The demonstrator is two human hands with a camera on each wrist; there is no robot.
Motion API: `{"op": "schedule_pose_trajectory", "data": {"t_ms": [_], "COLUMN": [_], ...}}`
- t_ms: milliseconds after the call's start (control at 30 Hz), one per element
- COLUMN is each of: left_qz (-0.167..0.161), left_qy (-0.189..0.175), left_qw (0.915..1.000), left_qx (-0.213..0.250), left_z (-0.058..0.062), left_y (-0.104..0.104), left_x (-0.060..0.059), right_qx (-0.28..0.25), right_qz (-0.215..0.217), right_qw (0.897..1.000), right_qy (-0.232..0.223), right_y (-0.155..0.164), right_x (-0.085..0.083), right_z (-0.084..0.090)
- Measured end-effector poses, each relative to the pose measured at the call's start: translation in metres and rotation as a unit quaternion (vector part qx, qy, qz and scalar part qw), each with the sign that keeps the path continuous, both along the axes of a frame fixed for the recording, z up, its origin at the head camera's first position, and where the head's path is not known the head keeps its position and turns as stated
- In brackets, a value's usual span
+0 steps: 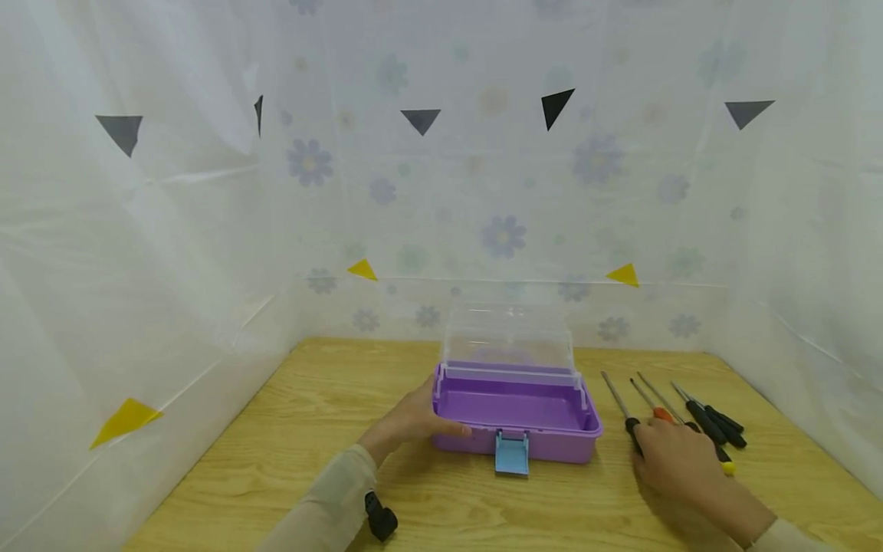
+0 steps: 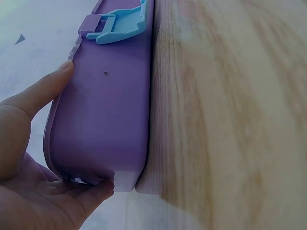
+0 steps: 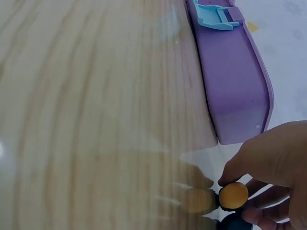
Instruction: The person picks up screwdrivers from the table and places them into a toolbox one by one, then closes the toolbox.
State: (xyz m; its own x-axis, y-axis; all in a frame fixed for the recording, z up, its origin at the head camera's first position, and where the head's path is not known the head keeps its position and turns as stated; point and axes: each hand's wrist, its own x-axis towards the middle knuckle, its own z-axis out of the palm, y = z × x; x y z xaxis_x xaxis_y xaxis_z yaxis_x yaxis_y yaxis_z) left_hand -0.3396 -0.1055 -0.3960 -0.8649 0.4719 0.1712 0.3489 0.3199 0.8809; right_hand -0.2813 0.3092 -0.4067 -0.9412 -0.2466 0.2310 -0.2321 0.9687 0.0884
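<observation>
Resting mid-tabletop (image 1: 290, 429), the open purple box (image 1: 513, 406) is clasped at its left end by the left hand (image 1: 414, 422); the right hand (image 1: 672, 460) covers screwdriver handles right of it. Left wrist: thumb and fingers (image 2: 86, 191) grip the corner. Right wrist: fingers pinch the orange-capped screwdriver (image 3: 233, 195); neighbouring screwdrivers might roll if nudged.

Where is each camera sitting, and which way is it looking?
Head: worn on the head, looking forward and down at the wooden table, the purple box and screwdrivers; both forearms show.
Left wrist: beside the left hand, looking along the box's front wall toward its blue latch.
Right wrist: beside the right hand, looking past an orange-tipped handle to the box.
Shared: all three views show the purple box and blue latch.
</observation>
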Motion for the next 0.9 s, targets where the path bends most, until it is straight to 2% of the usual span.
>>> {"op": "schedule_pose_trajectory", "data": {"t_ms": [233,433,700,900], "left_qz": [-0.006,-0.018,-0.015,-0.013], "left_qy": [-0.004,-0.003,-0.004,-0.017], "left_qw": [0.9999,0.9997,0.9998,0.9996], "left_qx": [0.010,0.018,0.013,0.017], "left_z": [0.001,0.003,0.002,0.001], "left_y": [-0.001,-0.001,-0.001,0.000], "left_x": [0.001,0.001,0.000,0.001], "right_qx": [-0.030,-0.052,-0.072,-0.106], "right_qz": [-0.026,-0.022,-0.007,-0.039], "right_qw": [0.999,0.998,0.997,0.993], "right_qy": [0.005,0.015,0.023,0.023], "right_y": [-0.003,-0.002,0.004,0.010], "right_x": [0.005,0.005,0.002,0.006], "right_z": [0.003,0.008,0.009,0.015]}}
